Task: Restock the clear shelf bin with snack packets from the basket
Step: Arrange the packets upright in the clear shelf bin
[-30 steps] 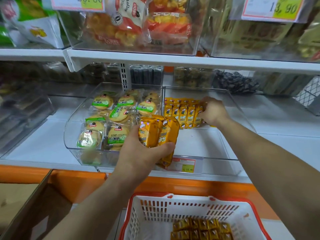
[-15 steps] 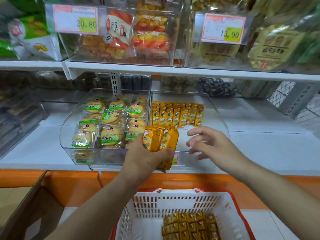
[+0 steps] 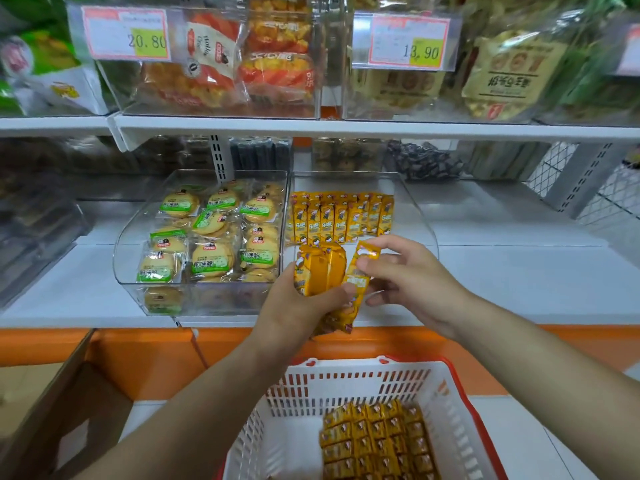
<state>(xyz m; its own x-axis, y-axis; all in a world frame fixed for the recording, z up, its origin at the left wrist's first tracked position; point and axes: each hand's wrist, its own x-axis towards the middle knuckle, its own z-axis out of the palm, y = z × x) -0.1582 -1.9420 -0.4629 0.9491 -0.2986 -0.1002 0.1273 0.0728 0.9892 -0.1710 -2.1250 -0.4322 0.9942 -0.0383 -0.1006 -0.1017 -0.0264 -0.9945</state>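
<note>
My left hand (image 3: 294, 306) grips a bundle of yellow snack packets (image 3: 320, 273) in front of the clear shelf bin (image 3: 420, 220). My right hand (image 3: 410, 275) pinches one yellow packet (image 3: 363, 268) at the bundle's right side, thumb and fingers on its top end. A row of upright yellow packets (image 3: 341, 218) stands at the back left of the bin. Below, the white basket with a red rim (image 3: 346, 386) holds several more yellow packets (image 3: 377, 441) stacked at its right.
To the left, a second clear bin (image 3: 131, 237) is filled with green-labelled biscuit packs (image 3: 211, 230). An upper shelf (image 3: 346, 128) with bagged snacks and price tags hangs over the bins. An open cardboard box (image 3: 69, 410) stands at lower left. An orange ledge (image 3: 145, 355) runs below the shelf.
My right hand drew back from the row in the bin and came to the bundle, closing on one packet. My left hand stayed in place with the bundle.
</note>
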